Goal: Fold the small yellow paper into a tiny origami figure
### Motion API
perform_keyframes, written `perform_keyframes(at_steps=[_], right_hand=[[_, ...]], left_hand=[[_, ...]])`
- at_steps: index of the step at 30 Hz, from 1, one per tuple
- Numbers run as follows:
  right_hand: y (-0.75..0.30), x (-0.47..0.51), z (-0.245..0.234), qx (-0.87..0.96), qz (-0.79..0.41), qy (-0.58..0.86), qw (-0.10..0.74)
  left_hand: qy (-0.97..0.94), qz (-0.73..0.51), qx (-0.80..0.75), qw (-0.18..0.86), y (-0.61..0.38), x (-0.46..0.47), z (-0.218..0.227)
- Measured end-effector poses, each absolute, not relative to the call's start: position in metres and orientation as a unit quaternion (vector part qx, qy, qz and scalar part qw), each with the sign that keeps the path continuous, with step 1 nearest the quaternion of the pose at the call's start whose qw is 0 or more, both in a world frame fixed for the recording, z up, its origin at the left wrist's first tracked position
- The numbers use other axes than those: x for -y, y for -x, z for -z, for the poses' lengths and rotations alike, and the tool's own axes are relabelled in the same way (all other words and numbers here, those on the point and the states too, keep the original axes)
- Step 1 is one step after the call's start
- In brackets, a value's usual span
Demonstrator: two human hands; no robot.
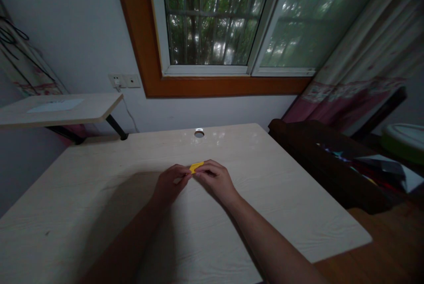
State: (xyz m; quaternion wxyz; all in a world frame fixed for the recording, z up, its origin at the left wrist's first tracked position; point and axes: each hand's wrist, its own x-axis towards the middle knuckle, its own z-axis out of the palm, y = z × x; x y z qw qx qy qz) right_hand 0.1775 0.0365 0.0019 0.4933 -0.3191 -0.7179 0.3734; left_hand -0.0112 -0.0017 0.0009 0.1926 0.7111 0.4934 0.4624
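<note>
Both hands meet over the middle of a pale wood-grain table (pixel 281 195), pinching a small yellow piece (pixel 196 167) that looks like folded paper. My left hand (pixel 170 183) is closed, with its thumb and fingertips at the piece's left end. On the other side my right hand (pixel 217 179) is closed too, its thumb below and fingers along the upper right edge. The fingers cover part of the piece, so its full shape cannot be made out.
A raised shelf (pixel 96 109) on black legs stands at the table's back left. A round cable hole (pixel 199 134) lies near the back edge, below a window (pixel 215 19). To the right is a dark wooden piece of furniture (pixel 318 160) with papers on it.
</note>
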Motion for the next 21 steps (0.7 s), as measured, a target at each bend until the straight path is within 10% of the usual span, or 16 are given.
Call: perform_keyframes(at_steps=[21], right_hand=[[-0.1741, -0.0363, -0.0006, 0.694, -0.408, 0.317, 0.502]], left_hand=[[-0.739, -0.509, -0.427, 0.115, 0.0079, 0.0007, 0.0048]])
